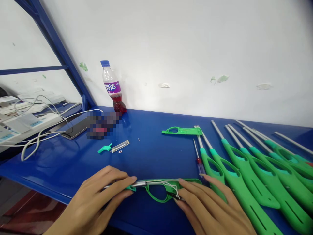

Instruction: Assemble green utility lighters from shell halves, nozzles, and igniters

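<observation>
An opened green lighter shell [156, 196] lies near the table's front edge, with white wires and a small black part [174, 195] along it. My left hand [105, 195] pinches the metal tube [139, 184] and a teal piece [132, 188] at the shell's left end. Over the right end, my right hand [205, 202] has its fingers on the shell and by the black part. Farther back lie a green half shell [183, 131], a teal trigger [105, 148] and a clear cylinder [120, 146].
Several green lighters [251, 176] with metal tubes fill the right side, beside a screwdriver [200, 164]. A bottle [113, 88] stands by the wall. At the left are a phone [77, 126], white cables [36, 145] and a blue frame [63, 49].
</observation>
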Motion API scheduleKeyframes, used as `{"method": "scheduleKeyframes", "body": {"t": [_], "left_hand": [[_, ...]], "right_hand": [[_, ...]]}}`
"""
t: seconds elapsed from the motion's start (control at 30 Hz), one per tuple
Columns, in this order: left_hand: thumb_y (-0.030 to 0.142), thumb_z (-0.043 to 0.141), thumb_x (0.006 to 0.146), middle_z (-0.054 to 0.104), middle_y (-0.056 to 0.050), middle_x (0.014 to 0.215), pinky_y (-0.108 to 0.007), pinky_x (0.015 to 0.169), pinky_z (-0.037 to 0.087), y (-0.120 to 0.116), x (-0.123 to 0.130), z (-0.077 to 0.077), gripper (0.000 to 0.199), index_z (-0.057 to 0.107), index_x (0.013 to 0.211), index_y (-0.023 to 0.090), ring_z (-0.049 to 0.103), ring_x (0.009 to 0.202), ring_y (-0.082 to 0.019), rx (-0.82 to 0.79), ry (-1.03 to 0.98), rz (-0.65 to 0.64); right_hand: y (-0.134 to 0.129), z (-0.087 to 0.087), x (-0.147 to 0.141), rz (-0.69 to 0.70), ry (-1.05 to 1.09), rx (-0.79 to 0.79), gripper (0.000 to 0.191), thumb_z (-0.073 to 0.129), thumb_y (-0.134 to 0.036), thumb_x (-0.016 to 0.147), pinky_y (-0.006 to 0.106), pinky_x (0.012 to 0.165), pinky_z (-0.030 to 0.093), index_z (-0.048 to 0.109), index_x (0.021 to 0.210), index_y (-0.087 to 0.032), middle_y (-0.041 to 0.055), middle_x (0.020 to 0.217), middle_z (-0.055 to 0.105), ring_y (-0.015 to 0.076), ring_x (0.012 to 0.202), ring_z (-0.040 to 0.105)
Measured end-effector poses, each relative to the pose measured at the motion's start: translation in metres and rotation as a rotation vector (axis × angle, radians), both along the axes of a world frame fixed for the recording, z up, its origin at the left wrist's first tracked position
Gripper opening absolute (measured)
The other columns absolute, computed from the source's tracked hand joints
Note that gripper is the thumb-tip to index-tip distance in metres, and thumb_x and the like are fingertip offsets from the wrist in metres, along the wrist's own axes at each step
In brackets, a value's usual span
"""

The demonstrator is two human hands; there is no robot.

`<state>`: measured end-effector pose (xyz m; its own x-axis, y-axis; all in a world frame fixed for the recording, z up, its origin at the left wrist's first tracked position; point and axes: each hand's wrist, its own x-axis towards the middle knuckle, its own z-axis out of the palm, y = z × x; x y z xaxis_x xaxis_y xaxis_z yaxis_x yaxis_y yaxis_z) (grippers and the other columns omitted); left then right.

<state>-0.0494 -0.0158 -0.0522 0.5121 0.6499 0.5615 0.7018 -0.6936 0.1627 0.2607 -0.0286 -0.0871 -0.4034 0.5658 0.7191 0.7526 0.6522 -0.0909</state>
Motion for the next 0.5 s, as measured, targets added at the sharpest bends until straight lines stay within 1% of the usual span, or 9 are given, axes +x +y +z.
{"method": "scheduleKeyframes", "body": {"t": [0.07, 0.13, 0.23, 0.33, 0.43, 0.5], "left_hand": [[0.023, 0.059, 0.109, 0.077, 0.000, 0.111, -0.022, 0.092, 0.060, 0.000, -0.003, 0.004, 0.024, 0.072, 0.128, 0.030, 0.073, 0.100, -0.015, -0.023, 0.017, -0.015], [0.022, 0.058, 0.110, 0.076, 0.000, 0.113, -0.021, 0.090, 0.060, 0.000, -0.005, 0.005, 0.026, 0.072, 0.129, 0.030, 0.072, 0.102, -0.015, -0.068, 0.019, -0.018], [0.021, 0.055, 0.111, 0.074, -0.002, 0.115, -0.021, 0.086, 0.061, 0.001, -0.003, 0.000, 0.030, 0.071, 0.134, 0.031, 0.072, 0.100, -0.015, -0.143, 0.010, -0.004], [0.021, 0.052, 0.112, 0.074, -0.003, 0.115, -0.021, 0.081, 0.060, 0.002, 0.000, -0.005, 0.034, 0.070, 0.138, 0.033, 0.073, 0.096, -0.016, -0.167, -0.006, 0.005], [0.022, 0.051, 0.112, 0.073, -0.004, 0.116, -0.022, 0.081, 0.059, 0.004, 0.001, -0.009, 0.032, 0.071, 0.135, 0.032, 0.072, 0.096, -0.016, -0.172, -0.018, 0.014], [0.020, 0.051, 0.111, 0.072, -0.004, 0.116, -0.022, 0.083, 0.058, 0.003, 0.001, -0.010, 0.032, 0.071, 0.134, 0.031, 0.071, 0.098, -0.016, -0.175, -0.023, 0.010]], "right_hand": [[0.000, 0.000, 0.000, -0.004, 0.016, -0.003, 0.020, 0.055, -0.022, 0.111, 0.033, 0.129, 0.030, 0.075, 0.111, -0.023, -0.0031, 0.111, 0.082, 0.0111, 0.099, 0.079], [0.000, 0.000, 0.001, 0.011, -0.007, -0.001, 0.018, 0.057, -0.022, 0.110, 0.033, 0.129, 0.030, 0.075, 0.112, -0.023, -0.0037, 0.112, 0.082, 0.0108, 0.099, 0.078], [0.001, 0.001, 0.004, 0.037, -0.084, 0.002, 0.018, 0.059, -0.023, 0.110, 0.033, 0.130, 0.028, 0.076, 0.117, -0.024, -0.0040, 0.115, 0.082, 0.0108, 0.101, 0.078], [0.003, 0.003, 0.010, 0.037, -0.124, 0.009, 0.024, 0.054, -0.026, 0.112, 0.033, 0.130, 0.028, 0.076, 0.119, -0.026, -0.0052, 0.116, 0.081, 0.0105, 0.101, 0.078], [0.003, 0.007, 0.015, 0.051, -0.174, 0.020, 0.030, 0.047, -0.028, 0.115, 0.032, 0.128, 0.032, 0.076, 0.122, -0.027, -0.0053, 0.119, 0.081, 0.0110, 0.103, 0.078], [0.004, 0.008, 0.017, 0.063, -0.202, 0.020, 0.032, 0.045, -0.028, 0.115, 0.031, 0.128, 0.031, 0.075, 0.124, -0.028, -0.0059, 0.121, 0.080, 0.0107, 0.105, 0.078]]}}
